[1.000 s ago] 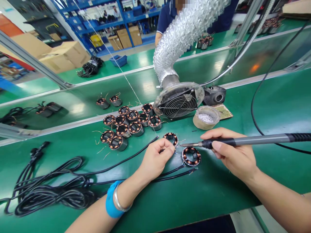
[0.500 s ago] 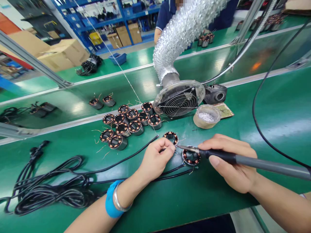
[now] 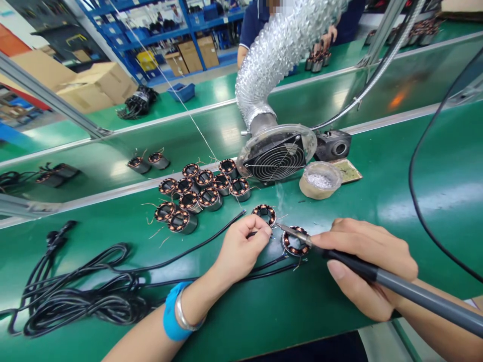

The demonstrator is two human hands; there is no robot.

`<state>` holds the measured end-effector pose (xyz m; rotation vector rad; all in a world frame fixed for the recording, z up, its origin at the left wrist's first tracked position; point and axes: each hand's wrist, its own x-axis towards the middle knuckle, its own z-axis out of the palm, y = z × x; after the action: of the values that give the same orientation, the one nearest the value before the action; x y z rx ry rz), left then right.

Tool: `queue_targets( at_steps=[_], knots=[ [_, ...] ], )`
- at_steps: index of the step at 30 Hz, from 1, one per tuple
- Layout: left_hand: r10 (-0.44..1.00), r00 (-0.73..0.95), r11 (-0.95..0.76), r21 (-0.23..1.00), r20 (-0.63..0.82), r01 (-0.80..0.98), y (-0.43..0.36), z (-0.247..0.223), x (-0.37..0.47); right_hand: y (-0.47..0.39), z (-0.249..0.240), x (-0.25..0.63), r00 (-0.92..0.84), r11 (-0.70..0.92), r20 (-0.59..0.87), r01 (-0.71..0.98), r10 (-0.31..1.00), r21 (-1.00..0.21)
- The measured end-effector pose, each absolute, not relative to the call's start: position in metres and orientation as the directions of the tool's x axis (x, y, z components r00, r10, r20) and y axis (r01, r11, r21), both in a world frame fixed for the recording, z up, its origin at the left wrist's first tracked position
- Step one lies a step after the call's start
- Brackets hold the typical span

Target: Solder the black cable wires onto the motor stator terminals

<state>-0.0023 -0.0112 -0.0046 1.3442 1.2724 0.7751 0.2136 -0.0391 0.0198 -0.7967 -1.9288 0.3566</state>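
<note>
My right hand [image 3: 366, 266] is closed round the handle of a soldering iron [image 3: 350, 261], its tip pointing left near my left fingertips. Pinched in my left hand [image 3: 243, 246] is a black cable end [image 3: 253, 233], mostly hidden by the fingers. One copper-wound stator [image 3: 264, 215] stands just beyond those fingertips. Another stator [image 3: 296, 242] lies under the iron's shaft, with black cables [image 3: 267, 266] reaching its near edge. Thin smoke rises above the tip. Several more stators [image 3: 210, 197] stand grouped to the left.
A fume fan [image 3: 279, 158] with a silver duct [image 3: 256, 75] stands behind the hands. Right of it are a round tub [image 3: 320, 181] of silvery bits and a sponge tray [image 3: 347, 171]. Coiled black cables [image 3: 83, 301] cover the left. A person [image 3: 251, 25] is across the bench.
My right hand and the iron's handle have moved right and slightly down; the tip has drawn back a little. Smoke now shows. A person's hand appears at the far stators.
</note>
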Motion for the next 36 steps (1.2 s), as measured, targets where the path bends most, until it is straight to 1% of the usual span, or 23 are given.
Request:
queue_targets(
  at_steps=[13,17,20,22,24,27,32,36],
  knots=[
    [0.956,0.21,0.146,0.955,-0.203,0.258,-0.01,-0.005,-0.002,-0.04,0.018,0.216,-0.312,0.739,0.674,0.376,0.669,-0.559],
    [0.956,0.209,0.15,0.954,-0.207,0.259,-0.01,-0.004,-0.002,-0.036,0.016,0.214,-0.285,0.756,0.708,0.369,0.646,-0.54],
    [0.942,0.267,0.144,0.963,-0.204,0.228,-0.01,0.0,-0.004,-0.028,0.009,0.207,-0.25,0.741,0.71,0.378,0.658,-0.555],
    [0.918,0.338,0.144,0.968,-0.208,0.206,-0.01,0.002,-0.005,-0.02,0.004,0.2,-0.27,0.717,0.671,0.381,0.69,-0.584],
    [0.901,0.376,0.145,0.968,-0.216,0.207,-0.011,0.003,-0.006,-0.014,0.001,0.193,-0.316,0.717,0.645,0.362,0.695,-0.596],
    [0.913,0.349,0.136,0.965,-0.21,0.223,-0.01,0.002,-0.007,-0.01,0.0,0.19,-0.335,0.735,0.655,0.35,0.678,-0.581],
    [0.932,0.291,0.141,0.957,-0.215,0.255,-0.01,-0.001,-0.006,-0.022,0.014,0.204,-0.31,0.696,0.63,0.435,0.711,-0.571],
    [0.941,0.255,0.148,0.949,-0.222,0.278,-0.01,-0.001,-0.004,-0.032,0.024,0.214,-0.318,0.724,0.654,0.381,0.687,-0.575]
  ],
)
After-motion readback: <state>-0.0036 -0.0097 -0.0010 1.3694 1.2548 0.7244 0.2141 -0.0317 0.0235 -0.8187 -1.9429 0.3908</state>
